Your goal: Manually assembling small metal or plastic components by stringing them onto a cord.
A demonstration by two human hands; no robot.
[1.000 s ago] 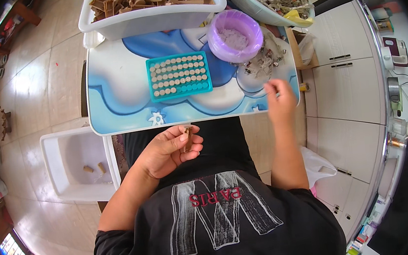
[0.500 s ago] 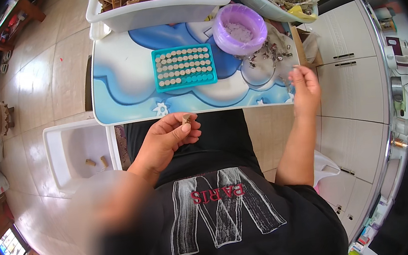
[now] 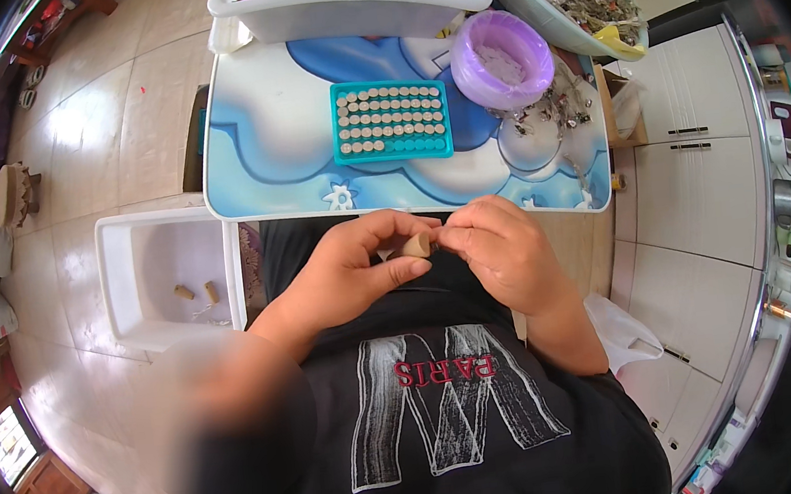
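In front of my lap, my left hand [image 3: 348, 257] grips a short tan cylinder [image 3: 419, 245] that looks like a small cardboard or wooden tube, its round end facing right. My right hand [image 3: 507, 250] meets it there, thumb and fingertips pinched together at that end. Whatever lies between those fingertips is too small to make out. Beyond my hands, on the table, sits a teal tray [image 3: 376, 156] holding rows of small pale round pieces; part of its front row shows bare teal slots.
The blue-and-white table [image 3: 263, 179] also holds a purple bowl [image 3: 505, 96] with whitish bits and a tangle of grey strands [image 3: 559, 104]. Behind stand a white bin [image 3: 362, 21] of brown pieces and a tub [image 3: 620, 45] of shreds. A white basin [image 3: 114, 277] is at left.
My right hand has come from the table's right edge, by the grey strands, down to the left hand. The left hand has turned the tan cylinder sideways. The whole view has shifted slightly.
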